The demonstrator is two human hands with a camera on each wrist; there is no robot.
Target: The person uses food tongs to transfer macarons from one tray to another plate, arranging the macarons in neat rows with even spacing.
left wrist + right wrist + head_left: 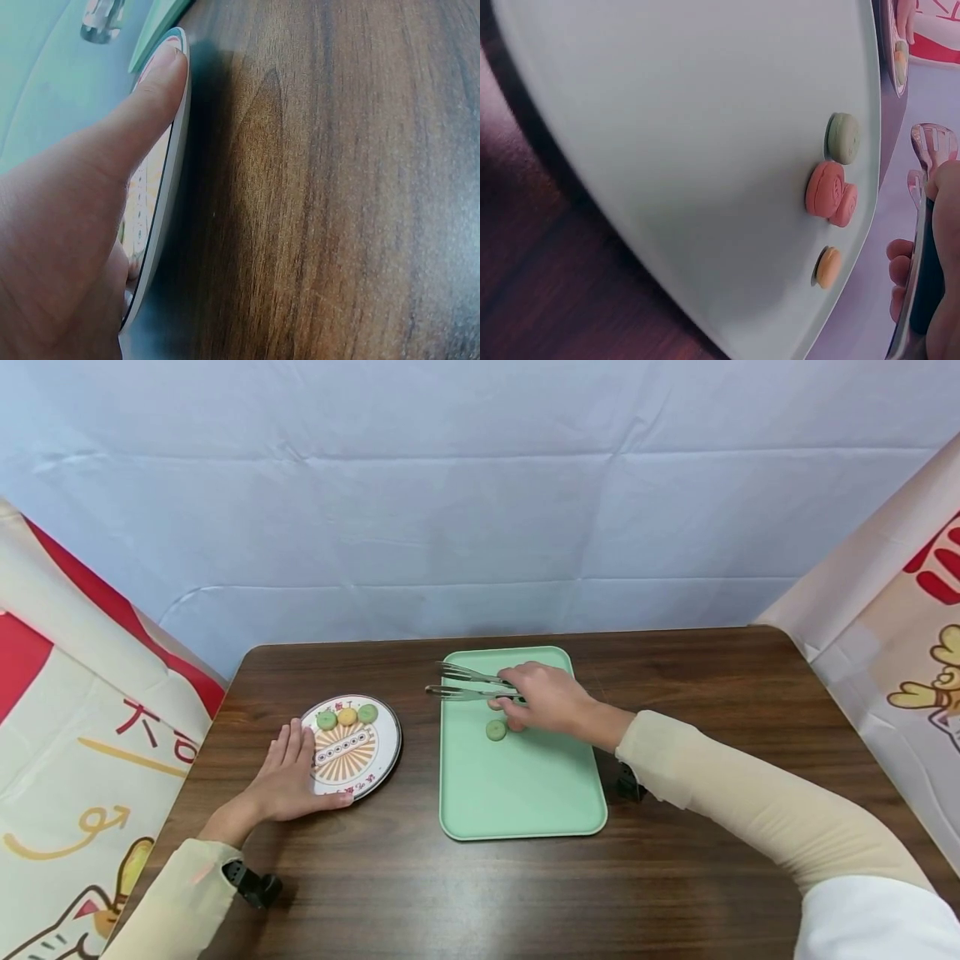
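My left hand [283, 781] lies on the left rim of a round printed plate [384, 745], fingers straight and thumb [154, 86] along the near edge. Two green macarons and a yellow macaron [347, 717] sit in a row toward the plate's far side. Over the pale green tray [517, 797], my right hand [553, 700] grips a pair of metal tongs [471, 694], whose slotted ends point left and stand apart with nothing between them. Below the tongs on the tray are a green macaron [844, 139], two pink macarons [826, 189] touching each other, and an orange macaron [828, 268].
Plate and tray stand on a dark wooden table [420, 877], with a strip of tabletop between them. A pale cloth [450, 527] hangs behind the table's far edge. Printed cloths [67, 760] hang at both sides.
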